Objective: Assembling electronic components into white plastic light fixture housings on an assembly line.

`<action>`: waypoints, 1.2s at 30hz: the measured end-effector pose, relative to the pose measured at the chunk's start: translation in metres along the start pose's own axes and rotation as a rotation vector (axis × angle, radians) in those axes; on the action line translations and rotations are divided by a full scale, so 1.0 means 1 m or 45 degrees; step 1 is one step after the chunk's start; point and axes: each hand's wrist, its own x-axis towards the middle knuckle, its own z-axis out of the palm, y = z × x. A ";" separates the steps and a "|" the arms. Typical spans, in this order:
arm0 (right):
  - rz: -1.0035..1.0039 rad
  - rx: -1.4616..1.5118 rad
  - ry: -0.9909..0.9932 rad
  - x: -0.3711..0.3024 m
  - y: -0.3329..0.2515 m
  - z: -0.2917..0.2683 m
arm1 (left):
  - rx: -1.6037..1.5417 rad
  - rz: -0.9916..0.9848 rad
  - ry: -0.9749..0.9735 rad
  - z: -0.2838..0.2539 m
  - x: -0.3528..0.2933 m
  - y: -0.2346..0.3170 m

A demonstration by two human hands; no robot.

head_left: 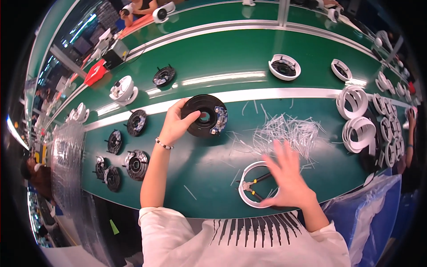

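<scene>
My left hand (pixel 174 124) grips a round black plastic base (pixel 192 127) by its left edge, thumb across the face near the center hole. A small blue circuit board (pixel 219 119) sits on the right side of that base. Fingers spread wide and slightly blurred, my right hand (pixel 291 180) is over the right side of a white plastic ring (pixel 242 189). Whether it touches the ring I cannot tell. Inside the ring lie cutting pliers (pixel 248 185) with black and yellow handles. Beyond them is a loose heap of thin whitish strips (pixel 289 133).
Several black round bases (pixel 135 164) lie to the left. White rings (pixel 356 133) are stacked at the right, beside rows of more rings. Across a pale strip, the green conveyor (pixel 222 58) carries white housings (pixel 284 67). Clear plastic trays (pixel 66 155) stand at the left edge.
</scene>
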 end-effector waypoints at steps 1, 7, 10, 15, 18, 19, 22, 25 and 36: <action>-0.065 -0.010 -0.207 0.002 -0.003 -0.001 | -0.152 -0.016 -0.019 0.008 0.003 0.002; -0.152 0.194 -0.160 0.007 0.009 0.008 | -0.484 -0.116 -0.119 0.045 0.009 0.009; -0.149 0.648 0.639 0.013 0.023 0.002 | -0.492 -0.014 -0.042 0.068 0.006 0.000; 0.004 1.152 0.893 0.057 0.033 0.000 | -0.621 -0.022 -0.130 0.127 -0.006 -0.004; 0.020 1.081 0.824 0.062 0.029 0.004 | -1.219 -0.431 -0.623 0.126 -0.017 -0.007; 0.014 1.051 0.791 0.061 0.027 0.002 | -1.330 -0.393 -0.745 0.121 -0.017 -0.011; 0.019 0.865 0.740 0.061 0.025 0.002 | -1.632 -0.440 -0.751 0.120 -0.012 -0.009; 0.075 0.629 0.638 0.060 0.013 -0.003 | -1.392 -0.492 -0.362 0.129 -0.005 -0.007; -0.110 0.208 0.837 0.065 -0.001 -0.008 | -1.587 -0.332 -0.596 0.124 -0.014 0.003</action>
